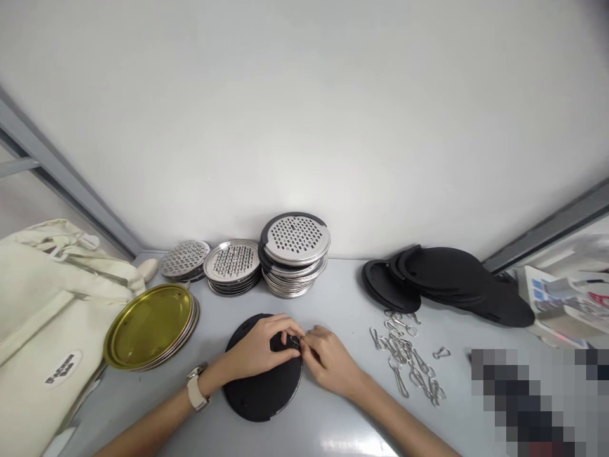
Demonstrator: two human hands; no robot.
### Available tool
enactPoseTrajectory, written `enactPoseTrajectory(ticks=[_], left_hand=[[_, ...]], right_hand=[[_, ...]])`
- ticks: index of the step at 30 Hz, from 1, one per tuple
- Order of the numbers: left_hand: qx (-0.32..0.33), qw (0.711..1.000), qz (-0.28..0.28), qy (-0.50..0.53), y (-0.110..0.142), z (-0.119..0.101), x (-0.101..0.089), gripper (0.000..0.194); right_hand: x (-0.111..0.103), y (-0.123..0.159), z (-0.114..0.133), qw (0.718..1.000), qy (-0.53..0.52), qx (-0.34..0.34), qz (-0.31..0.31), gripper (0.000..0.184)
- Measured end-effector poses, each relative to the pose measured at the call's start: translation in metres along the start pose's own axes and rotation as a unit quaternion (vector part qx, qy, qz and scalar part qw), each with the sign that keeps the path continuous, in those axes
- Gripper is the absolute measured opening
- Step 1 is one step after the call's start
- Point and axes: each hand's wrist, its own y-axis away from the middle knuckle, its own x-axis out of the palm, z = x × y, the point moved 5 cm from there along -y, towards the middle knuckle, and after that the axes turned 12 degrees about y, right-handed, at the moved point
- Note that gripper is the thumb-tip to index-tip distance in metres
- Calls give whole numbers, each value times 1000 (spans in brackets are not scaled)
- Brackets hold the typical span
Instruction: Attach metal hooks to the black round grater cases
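Note:
A black round disc with a thin metal rim showing at its right lies flat on the table in front of me. My left hand, a watch on its wrist, rests over the disc, thumb and fingers closing at its upper right edge. There a small metal wire clip shows between the fingertips. My right hand pinches at the same edge from the right, its fingertips meeting those of the left. The fingers partly hide the clip, and I cannot tell whether it passes through the disc.
Loose wire clips lie to the right, below black discs. Perforated grater discs stand stacked at the back, with lower stacks beside them. Gold round lids and a cream bag are at left. A wall rises behind.

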Motion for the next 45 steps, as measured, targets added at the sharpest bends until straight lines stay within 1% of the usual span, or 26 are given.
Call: enactPoseTrajectory(ticks=[5, 14, 22, 38, 42, 45], left_hand=[[1, 1000, 5, -1, -1, 0, 1, 19], [-2, 1000, 2, -6, 0, 0, 0, 18], [-5, 1000, 9, -3, -1, -1, -1, 20], [-4, 1000, 22, -12, 0, -1, 0, 20], [-7, 999, 31, -17, 2, 0, 0, 21], [-6, 999, 34, -18, 2, 1, 1, 20]], right_hand=[[-2, 1, -2, 1000, 8, -9, -4, 23], [-3, 2, -2, 1000, 8, -19, 1, 26], [-9, 0, -3, 998, -45, -37, -1, 27], [-8, -2, -10, 993, -118, -12, 23, 28], [-8, 0, -9, 993, -115, -14, 23, 27], [-5, 1, -5, 997, -77, -20, 9, 25]])
